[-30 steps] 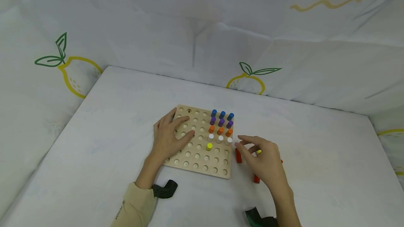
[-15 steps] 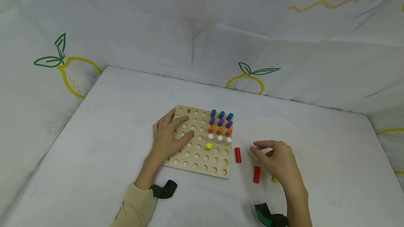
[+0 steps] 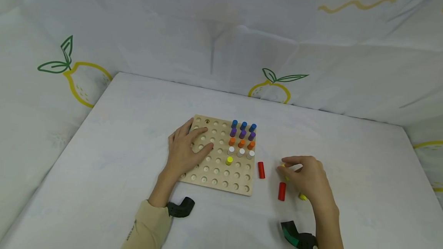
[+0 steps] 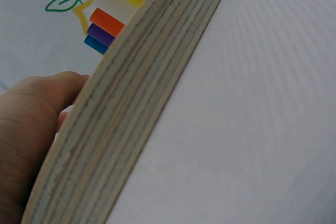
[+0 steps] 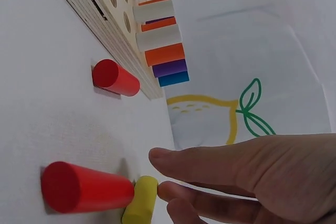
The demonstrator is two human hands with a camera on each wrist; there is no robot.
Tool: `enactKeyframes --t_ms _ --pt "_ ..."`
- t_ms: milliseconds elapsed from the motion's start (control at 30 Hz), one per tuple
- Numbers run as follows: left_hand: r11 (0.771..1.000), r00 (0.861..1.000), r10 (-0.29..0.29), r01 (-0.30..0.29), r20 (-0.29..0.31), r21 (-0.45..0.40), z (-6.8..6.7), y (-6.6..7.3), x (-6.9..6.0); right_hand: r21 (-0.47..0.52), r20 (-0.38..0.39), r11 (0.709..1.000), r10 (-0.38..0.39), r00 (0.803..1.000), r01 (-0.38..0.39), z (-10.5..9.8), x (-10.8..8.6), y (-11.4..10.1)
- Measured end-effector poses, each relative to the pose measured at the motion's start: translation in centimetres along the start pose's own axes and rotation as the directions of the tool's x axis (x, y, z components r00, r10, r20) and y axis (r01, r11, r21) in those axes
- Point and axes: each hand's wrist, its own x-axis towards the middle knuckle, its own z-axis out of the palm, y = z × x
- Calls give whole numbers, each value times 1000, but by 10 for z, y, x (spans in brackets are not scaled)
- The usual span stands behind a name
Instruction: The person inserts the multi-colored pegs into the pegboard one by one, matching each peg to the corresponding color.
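My left hand (image 3: 187,152) rests on a wooden peg board (image 3: 225,184), fingers spread over its left part. In the left wrist view, a finger (image 4: 68,90) lies along the board's edge. Blue pegs (image 3: 243,125), purple pegs (image 3: 243,134), orange pegs (image 3: 241,143) and white pegs (image 3: 241,152) stand in rows; a single yellow peg (image 3: 229,160) stands below them. To the board's right, my right hand (image 3: 306,176) hovers with thumb and fingers apart around a loose yellow peg (image 5: 140,201) on the table. One fingertip looks close to touching it.
Two red pegs, a left one (image 3: 261,170) and a nearer one (image 3: 282,191), lie right of the board. Another yellow peg (image 3: 302,196) lies under the right wrist. Black wrist devices show at the left wrist (image 3: 181,207) and right wrist (image 3: 297,237). Lemon-printed cloth hangs behind.
My right hand has moved right and slightly nearer, away from the board's edge, uncovering the red pegs. Its fingers are now around the loose yellow peg. My left hand stays put.
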Motion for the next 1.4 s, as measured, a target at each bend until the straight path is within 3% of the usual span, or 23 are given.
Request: enactKeyframes --t_ms 333,533,767,1133,1400 --pt "1000 1000 0 0 3 -6 1 -2 0 10 -26 1000 24 999 -23 3 0 3" --pt "1000 1000 7 -7 0 2 1 -3 0 9 -60 1000 -14 998 14 13 3 2" --pt "1000 1000 11 -11 -2 1 1 -3 0 21 -39 999 -45 998 46 13 3 -2" --pt "1000 1000 -1 1 4 -1 0 -1 0 15 21 1000 10 1000 -10 14 5 -1" --pt "1000 1000 7 -7 0 -3 0 -1 0 -7 1 999 -42 999 42 15 3 0"
